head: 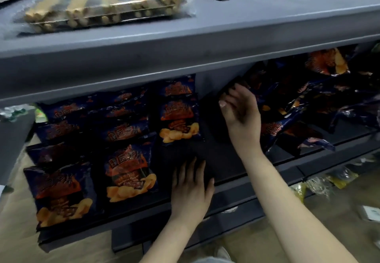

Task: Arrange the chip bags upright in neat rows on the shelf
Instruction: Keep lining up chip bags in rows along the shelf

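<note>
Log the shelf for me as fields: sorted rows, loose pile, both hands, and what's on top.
rows: chip bags in three rows, left side of shelf
pile: loose bags jumbled on the right
gap: bare strip between rows and pile
left hand: flat on the shelf, fingers straight
right hand: at the pile's edge, fingers curled; grip unclear
upper shelf: packet of stick snacks

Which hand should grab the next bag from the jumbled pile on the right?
Right. The right hand is at the edge of the jumbled chip bags; the left hand lies flat on the shelf, farther away, beside the arranged rows.
</note>
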`<state>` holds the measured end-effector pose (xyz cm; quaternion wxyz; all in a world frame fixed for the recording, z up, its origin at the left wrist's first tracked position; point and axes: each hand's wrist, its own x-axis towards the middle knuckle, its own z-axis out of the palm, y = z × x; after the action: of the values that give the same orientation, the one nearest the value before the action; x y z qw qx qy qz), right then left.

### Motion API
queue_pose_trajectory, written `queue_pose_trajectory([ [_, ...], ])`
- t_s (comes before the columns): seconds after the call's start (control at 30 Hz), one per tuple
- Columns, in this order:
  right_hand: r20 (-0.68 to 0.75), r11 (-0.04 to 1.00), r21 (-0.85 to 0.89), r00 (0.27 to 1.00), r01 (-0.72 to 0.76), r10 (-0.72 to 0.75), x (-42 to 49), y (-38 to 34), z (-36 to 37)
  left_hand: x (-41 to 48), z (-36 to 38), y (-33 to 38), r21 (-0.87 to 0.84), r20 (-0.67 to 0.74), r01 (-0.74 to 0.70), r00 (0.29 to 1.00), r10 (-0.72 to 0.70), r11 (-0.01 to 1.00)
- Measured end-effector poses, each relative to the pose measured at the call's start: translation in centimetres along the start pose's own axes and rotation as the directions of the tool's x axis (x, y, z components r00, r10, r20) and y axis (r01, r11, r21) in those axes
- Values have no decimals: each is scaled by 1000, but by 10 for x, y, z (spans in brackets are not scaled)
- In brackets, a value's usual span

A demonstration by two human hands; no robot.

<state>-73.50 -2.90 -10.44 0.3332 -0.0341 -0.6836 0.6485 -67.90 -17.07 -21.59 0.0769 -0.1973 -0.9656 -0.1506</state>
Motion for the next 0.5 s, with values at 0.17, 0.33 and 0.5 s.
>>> queue_pose_trajectory([
  [0.17,-91,961,-237,981,145,-171,8,-29,-66,18,-2,13,-296,-90,-32,996,5,955],
  [0.33,-159,815,-573,964,84,-212,2,-25,-124,55,5,53,-365,-57,-103,995,88,925],
  [0.5,31,639,-768,999,48,-38,-5,-8,-160,87,19,91,-444,-57,-161,987,152,881],
])
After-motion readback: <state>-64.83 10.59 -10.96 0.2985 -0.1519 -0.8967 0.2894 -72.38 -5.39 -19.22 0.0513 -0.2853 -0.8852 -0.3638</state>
